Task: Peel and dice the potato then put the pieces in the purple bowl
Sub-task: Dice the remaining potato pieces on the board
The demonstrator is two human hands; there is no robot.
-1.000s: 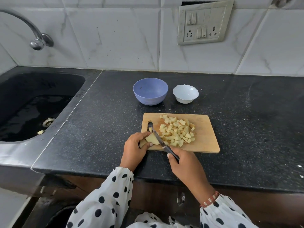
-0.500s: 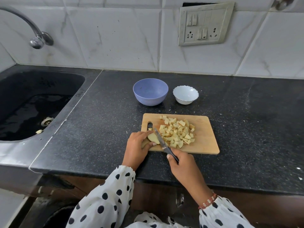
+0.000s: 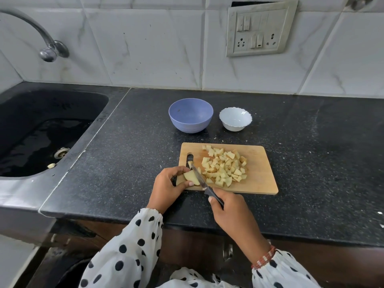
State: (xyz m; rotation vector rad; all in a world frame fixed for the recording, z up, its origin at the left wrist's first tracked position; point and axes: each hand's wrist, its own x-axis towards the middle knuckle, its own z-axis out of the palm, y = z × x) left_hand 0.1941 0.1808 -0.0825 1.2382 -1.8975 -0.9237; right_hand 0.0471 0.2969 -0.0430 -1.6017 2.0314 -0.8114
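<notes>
A wooden cutting board (image 3: 261, 181) lies on the black counter with a pile of diced potato pieces (image 3: 224, 166) on it. At the board's near left corner my left hand (image 3: 166, 190) pinches the last chunk of peeled potato (image 3: 191, 177). My right hand (image 3: 230, 208) grips the dark handle of a knife (image 3: 199, 178), whose blade lies against the chunk's right side. The purple bowl (image 3: 190, 115) stands behind the board and looks empty.
A small white scalloped bowl (image 3: 235, 118) sits right of the purple bowl. A dark sink (image 3: 41, 129) with a tap (image 3: 47, 48) fills the left side. A switch and socket plate (image 3: 259, 28) hangs on the tiled wall.
The knife blade has worked along the potato chunk while my left hand keeps holding it. Both hands stay at the board's near left corner.
</notes>
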